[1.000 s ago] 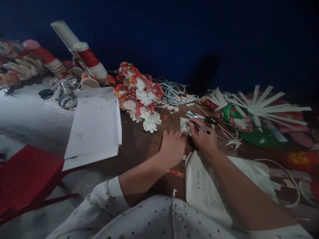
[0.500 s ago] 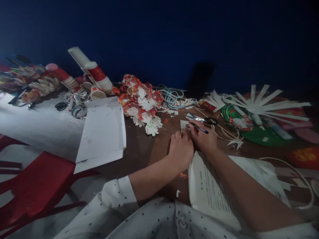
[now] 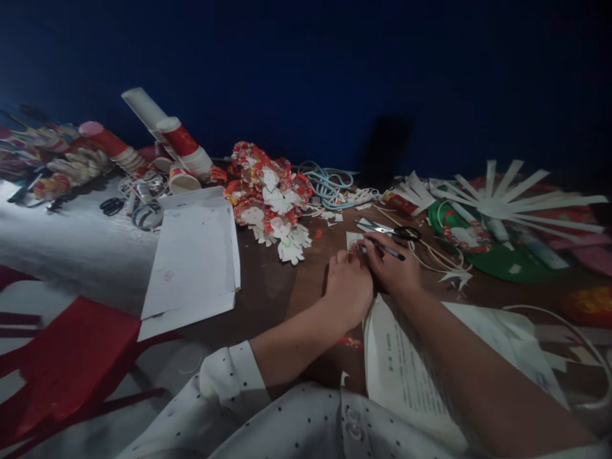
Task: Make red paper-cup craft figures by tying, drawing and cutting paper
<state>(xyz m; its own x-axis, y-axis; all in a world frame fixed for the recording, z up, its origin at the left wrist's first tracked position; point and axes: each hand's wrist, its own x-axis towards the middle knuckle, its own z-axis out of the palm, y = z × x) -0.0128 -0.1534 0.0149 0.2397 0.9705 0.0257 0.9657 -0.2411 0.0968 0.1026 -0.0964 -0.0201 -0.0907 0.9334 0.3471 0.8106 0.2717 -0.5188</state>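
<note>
A dark pen (image 3: 392,250) is gripped in my right hand (image 3: 396,271), its tip end low over a small piece of white paper (image 3: 352,238) on the brown table. My left hand (image 3: 348,284) lies right beside it, fingers curled together and holding down that paper's near edge. Most of the paper is hidden under the fingers. Just beyond my right hand lie scissors with black handles (image 3: 406,233), blades pointing left. A printed booklet (image 3: 401,363) lies under my right forearm.
Red-and-white paper crafts (image 3: 268,185) are heaped behind my hands, beside coiled light-blue cord (image 3: 329,185). Left of them lies a large white sheet (image 3: 191,255), with stacked paper cups (image 3: 184,143) behind it. White paper strips fan out (image 3: 507,207) over a green piece (image 3: 516,264) at right. A red stool (image 3: 81,370) stands at lower left.
The view has shifted slightly. My right hand and pen have moved a little on the small paper; the left hand keeps its place there.
</note>
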